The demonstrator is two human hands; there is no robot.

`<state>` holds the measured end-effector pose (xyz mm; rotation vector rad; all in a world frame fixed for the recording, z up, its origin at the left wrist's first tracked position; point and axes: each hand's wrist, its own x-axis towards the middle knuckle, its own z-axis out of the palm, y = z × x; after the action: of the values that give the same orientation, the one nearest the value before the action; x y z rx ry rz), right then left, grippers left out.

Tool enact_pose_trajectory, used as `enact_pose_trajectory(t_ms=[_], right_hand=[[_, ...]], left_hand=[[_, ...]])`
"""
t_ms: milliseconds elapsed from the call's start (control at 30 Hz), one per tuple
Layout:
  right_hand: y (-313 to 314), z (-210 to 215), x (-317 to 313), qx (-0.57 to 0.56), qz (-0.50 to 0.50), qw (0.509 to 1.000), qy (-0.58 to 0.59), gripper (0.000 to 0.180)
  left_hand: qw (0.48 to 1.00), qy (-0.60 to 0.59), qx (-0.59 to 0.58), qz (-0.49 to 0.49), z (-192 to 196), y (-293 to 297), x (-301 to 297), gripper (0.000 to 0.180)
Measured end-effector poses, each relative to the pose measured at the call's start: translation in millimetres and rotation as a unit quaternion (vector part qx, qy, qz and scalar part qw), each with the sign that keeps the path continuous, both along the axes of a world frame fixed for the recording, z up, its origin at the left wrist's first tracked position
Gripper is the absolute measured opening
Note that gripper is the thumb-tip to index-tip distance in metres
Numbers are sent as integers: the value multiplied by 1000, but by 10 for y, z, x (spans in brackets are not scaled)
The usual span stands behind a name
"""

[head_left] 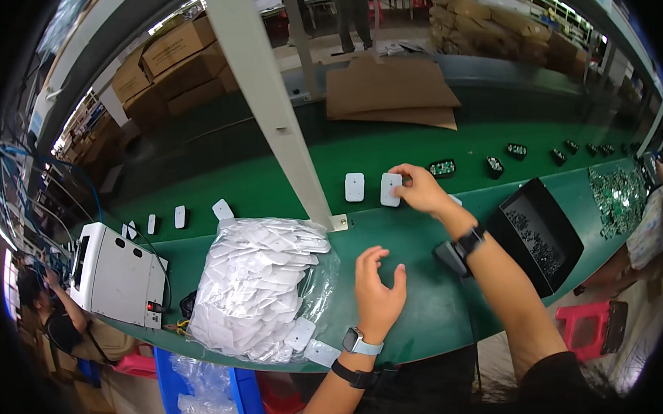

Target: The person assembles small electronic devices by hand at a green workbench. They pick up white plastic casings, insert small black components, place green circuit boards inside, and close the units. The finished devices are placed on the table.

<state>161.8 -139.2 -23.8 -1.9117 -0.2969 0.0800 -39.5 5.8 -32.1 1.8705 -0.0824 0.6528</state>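
Right hand point(419, 190) fingers pinch a white plastic cover point(391, 189) on the green belt point(535, 135); it could land skewed. Left hand point(376, 290) hovers, fingers spread, empty.

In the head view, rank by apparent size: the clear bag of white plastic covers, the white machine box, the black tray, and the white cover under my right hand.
1. Clear bag of white plastic covers
2. White machine box
3. Black tray, though nearness makes its rank against the box unsure
4. White cover, touched by the right hand
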Motion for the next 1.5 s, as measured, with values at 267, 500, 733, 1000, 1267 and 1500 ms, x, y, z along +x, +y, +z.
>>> enact_pose_trajectory(t_ms=[267,500,733,1000,1267,1500], right_hand=[[-13,-32,513,-258,-1,965,-48,53],[-253,569,-208,-184,-32,977,-106,25],[-1072,537,-949,-434,125,888,-85,15],[-1084,520,-1094,-383,143,910,-66,14],[-1027,484,-1032,-459,144,874,-66,8],[-1090,454,-873,-433,161,887,5,9]], left_hand=[[1000,-1,-3,-30,-71,1,-24,16],[999,9,-34,-24,-77,73,-20,11],[991,41,-113,-64,-89,24,-20,7],[988,58,-130,-62,-113,53,-4,7],[987,62,-140,-57,-126,54,-9,7],[988,57,-135,-56,-130,50,-3,6]])
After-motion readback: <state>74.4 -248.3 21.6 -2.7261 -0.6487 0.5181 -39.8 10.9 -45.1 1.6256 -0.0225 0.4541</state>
